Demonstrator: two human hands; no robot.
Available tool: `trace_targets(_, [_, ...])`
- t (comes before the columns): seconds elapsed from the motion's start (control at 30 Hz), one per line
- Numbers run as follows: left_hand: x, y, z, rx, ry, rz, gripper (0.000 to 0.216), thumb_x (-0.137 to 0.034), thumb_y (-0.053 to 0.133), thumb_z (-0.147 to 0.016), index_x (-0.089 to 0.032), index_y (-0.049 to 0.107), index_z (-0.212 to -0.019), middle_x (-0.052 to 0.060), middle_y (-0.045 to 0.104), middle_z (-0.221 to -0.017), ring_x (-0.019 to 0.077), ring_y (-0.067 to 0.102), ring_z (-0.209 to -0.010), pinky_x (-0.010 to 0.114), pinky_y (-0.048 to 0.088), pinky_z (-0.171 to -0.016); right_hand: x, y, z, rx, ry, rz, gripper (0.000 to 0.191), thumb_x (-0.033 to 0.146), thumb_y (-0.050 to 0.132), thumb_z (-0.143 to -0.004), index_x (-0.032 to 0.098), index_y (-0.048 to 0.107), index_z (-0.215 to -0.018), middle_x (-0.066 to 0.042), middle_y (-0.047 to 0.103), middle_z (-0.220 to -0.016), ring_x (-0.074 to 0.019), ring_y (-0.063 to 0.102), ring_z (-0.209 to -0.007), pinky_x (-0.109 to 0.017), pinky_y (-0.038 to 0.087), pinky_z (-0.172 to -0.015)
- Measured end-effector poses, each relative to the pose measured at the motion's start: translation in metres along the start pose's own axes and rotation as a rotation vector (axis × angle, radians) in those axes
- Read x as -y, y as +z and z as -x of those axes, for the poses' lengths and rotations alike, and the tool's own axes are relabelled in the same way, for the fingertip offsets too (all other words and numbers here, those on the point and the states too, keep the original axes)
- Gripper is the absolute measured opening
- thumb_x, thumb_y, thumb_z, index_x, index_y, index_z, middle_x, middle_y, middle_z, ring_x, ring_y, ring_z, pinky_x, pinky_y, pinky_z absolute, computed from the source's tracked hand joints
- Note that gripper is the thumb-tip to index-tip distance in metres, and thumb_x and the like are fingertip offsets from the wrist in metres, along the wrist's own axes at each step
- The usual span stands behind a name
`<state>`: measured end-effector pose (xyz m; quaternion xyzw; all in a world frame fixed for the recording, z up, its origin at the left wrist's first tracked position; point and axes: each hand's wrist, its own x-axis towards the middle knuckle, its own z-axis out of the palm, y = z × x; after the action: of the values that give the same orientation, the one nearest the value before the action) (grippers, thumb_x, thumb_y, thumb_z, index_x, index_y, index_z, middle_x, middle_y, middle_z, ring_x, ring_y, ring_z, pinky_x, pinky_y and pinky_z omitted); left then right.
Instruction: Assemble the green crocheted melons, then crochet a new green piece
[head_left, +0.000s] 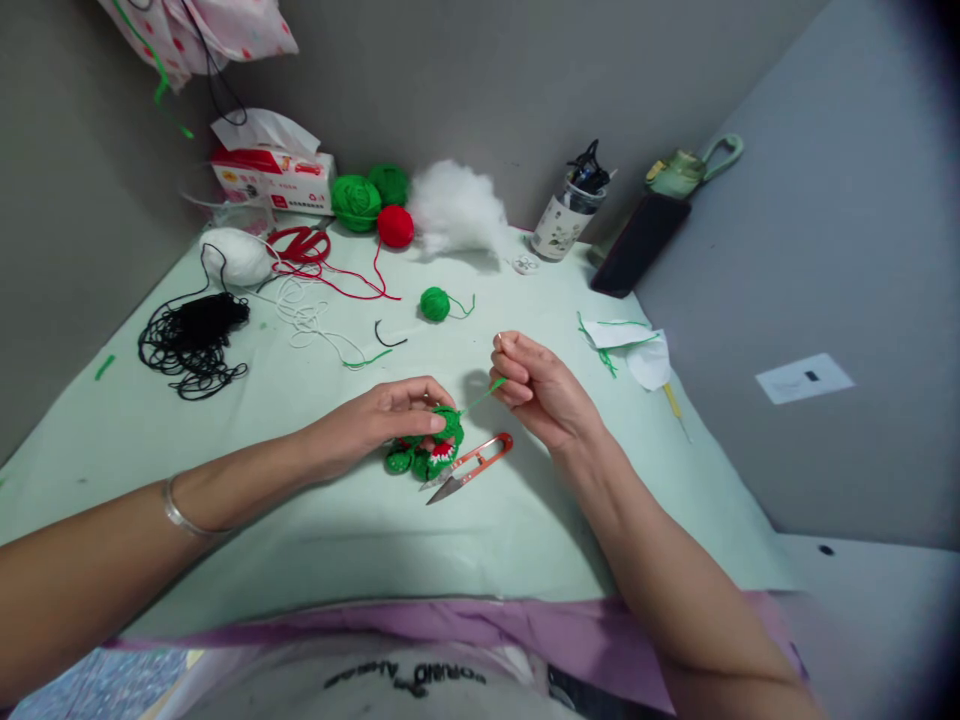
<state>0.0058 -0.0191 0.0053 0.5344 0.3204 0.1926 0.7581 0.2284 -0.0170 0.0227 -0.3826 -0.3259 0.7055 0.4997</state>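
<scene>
Here on the bench (337,560), my left hand (397,408) has its fingers wrapped over the green crocheted toy (450,424), gripping it down low in front of me, its red-and-white patch peeking out beneath! Up to the right goes the green strand (478,401), stretched straight from toy to my right hand (546,385), whose fingers are curled in and gripping it, though whatever the fingertips pinch is too small to tell. Orange-handled snips (491,455) lie right beside the toy, a small green yarn ball (434,304) beyond!
</scene>
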Motion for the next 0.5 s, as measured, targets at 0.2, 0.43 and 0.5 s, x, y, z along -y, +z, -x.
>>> trace_targets(0.2, [0.002, -0.002, -0.001, -0.035, 0.070, -0.044, 0.017, -0.035, 0.072, -0.089, -0.022, 0.066, -0.098, 0.002, 0.069, -0.095, 0.0154, 0.059, -0.082, 0.029, 0.042, -0.069, -0.004, -0.011, -0.008, -0.058, 0.063, -0.009, 0.025, 0.023, 0.077, -0.083, 0.017, 0.054, -0.077, 0.010, 0.043, -0.056, -0.0018, 0.032, -0.043, -0.014, 0.028, -0.043])
trace_targets(0.43, [0.012, -0.005, -0.004, -0.137, 0.232, -0.222, 0.026, -0.031, 0.072, -0.090, -0.023, 0.062, -0.113, 0.003, 0.067, -0.104, 0.0210, 0.063, -0.105, 0.039, 0.044, -0.097, -0.011, -0.011, -0.012, -0.078, 0.089, -0.024, 0.025, 0.024, 0.078, -0.081, 0.017, 0.055, -0.079, 0.010, 0.047, -0.057, -0.0022, 0.040, -0.043, -0.013, 0.031, -0.042])
trace_targets(0.5, [0.014, -0.004, -0.005, -0.208, 0.320, -0.289, 0.024, -0.029, 0.073, -0.090, -0.023, 0.062, -0.111, 0.005, 0.065, -0.116, 0.0220, 0.059, -0.117, 0.040, 0.040, -0.106, -0.010, -0.004, -0.007, -0.024, 0.077, -0.018, 0.025, 0.027, 0.080, -0.081, 0.017, 0.056, -0.081, 0.008, 0.053, -0.060, -0.0032, 0.047, -0.046, -0.013, 0.036, -0.044])
